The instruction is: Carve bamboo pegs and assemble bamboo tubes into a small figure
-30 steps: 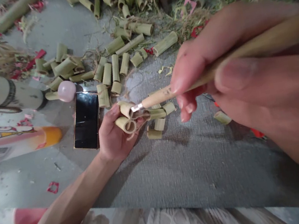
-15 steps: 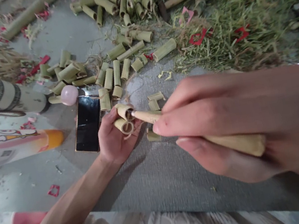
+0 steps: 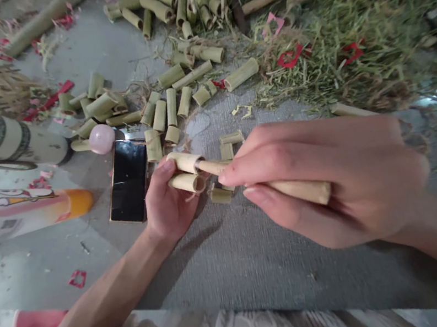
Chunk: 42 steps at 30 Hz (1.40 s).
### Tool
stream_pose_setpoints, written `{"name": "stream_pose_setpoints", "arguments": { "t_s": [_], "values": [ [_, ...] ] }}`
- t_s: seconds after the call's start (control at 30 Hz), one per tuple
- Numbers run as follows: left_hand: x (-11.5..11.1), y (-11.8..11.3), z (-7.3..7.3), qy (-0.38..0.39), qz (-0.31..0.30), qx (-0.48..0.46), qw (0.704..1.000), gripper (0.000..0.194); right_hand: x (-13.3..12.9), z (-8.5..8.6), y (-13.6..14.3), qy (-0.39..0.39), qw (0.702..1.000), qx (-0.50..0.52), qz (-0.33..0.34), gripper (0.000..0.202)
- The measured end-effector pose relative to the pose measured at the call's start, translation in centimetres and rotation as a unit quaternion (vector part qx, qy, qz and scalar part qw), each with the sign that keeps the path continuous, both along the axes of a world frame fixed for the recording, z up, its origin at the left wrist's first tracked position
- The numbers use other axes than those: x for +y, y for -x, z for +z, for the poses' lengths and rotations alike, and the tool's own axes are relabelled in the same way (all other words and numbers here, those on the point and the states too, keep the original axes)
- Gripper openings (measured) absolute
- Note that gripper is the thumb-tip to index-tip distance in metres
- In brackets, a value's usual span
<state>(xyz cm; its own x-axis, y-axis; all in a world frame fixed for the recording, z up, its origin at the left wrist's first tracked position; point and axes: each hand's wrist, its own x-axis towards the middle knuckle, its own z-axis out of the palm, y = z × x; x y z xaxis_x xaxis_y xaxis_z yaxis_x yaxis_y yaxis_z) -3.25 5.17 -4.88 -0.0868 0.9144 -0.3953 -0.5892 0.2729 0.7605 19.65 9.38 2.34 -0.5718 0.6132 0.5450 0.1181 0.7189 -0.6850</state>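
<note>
Two short hollow bamboo pieces lie side by side in my left hand, whose thumb presses on the upper bamboo piece. The lower bamboo piece shows its round open end toward the right. My right hand is closed around a wooden-handled tool. The tool's narrow front end meets the open end of the upper piece; its tip is hidden there, so I cannot tell its kind. Just right of my left hand, small cut bamboo bits rest on the grey mat.
A phone lies left of my left hand, near a pink ball-shaped object. Several cut bamboo pieces are scattered beyond. Green shavings heap at the right. A white bottle with an orange cap lies at the left.
The two bamboo pieces have turned, so their open ends now face more to the right and their sides show. My right hand has shifted left and tilted with the tool.
</note>
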Motion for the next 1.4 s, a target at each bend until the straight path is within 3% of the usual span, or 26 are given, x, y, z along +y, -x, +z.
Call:
{"name": "stream_pose_setpoints", "arguments": {
  "t_s": [0.17,0.37,0.6,0.8,0.9,1.13,1.4],
  "values": [
    [-0.1,-0.1,-0.4,-0.051,0.017,-0.022,0.998,0.015,1.0,-0.5,-0.2,0.149,0.983,0.101,0.033,0.013],
    [0.1,0.0,-0.4,-0.039,0.01,-0.02,0.999,0.019,1.4,-1.1,-0.3,0.211,0.97,0.117,0.032,0.017],
    [0.1,-0.2,-0.2,-0.024,0.034,0.016,0.999,0.021,0.9,-0.5,-0.2,0.19,0.977,0.094,0.024,0.012],
    [-0.1,-0.4,0.0,-0.058,0.047,0.04,0.996,0.022,-0.1,-0.5,0.0,0.065,0.997,0.046,-0.007,0.012],
    [-0.1,-0.6,0.0,-0.062,0.06,0.059,0.994,0.021,-0.2,0.1,-0.2,0.054,0.998,0.005,-0.03,0.018],
    [-0.1,-0.2,-0.8,-0.106,0.052,0.056,0.991,0.026,0.3,-0.1,-0.3,0.221,0.973,0.058,-0.028,0.021],
    [0.1,-0.3,0.1,-0.037,0.022,0.031,0.999,0.026,0.9,-0.9,0.0,0.361,0.912,0.193,0.015,0.017]
  ]
}}
